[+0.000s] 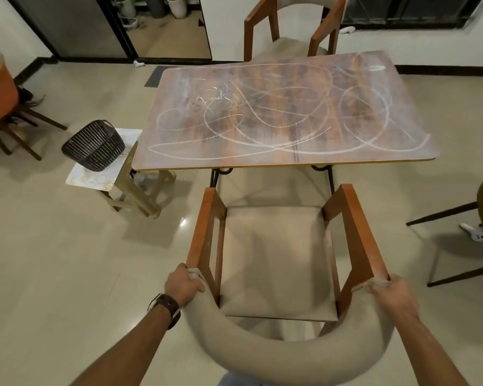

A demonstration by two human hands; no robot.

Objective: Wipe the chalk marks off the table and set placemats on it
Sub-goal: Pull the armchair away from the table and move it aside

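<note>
Table (pixel 285 112): rectangular, rounded corners, mottled brown-orange top, standing mid-room on pale tile floor. Chalk marks (pixel 262 126): white loops and scrawls across nearly the whole top, with smeared hazy patches toward the left side.

Near chair (pixel 276 263): wooden arms, beige seat and curved padded back, just short of the table's near edge. Left hand (pixel 183 284): fingers curled round the back's left end; watch at the wrist. Right hand (pixel 393 291): fingers curled round the right end.

Far chair (pixel 293 26): same kind, beyond the table.

Basket (pixel 94 146): dark, woven, tilted, on a small stool (pixel 95 179) just beside the table's left end.
</note>
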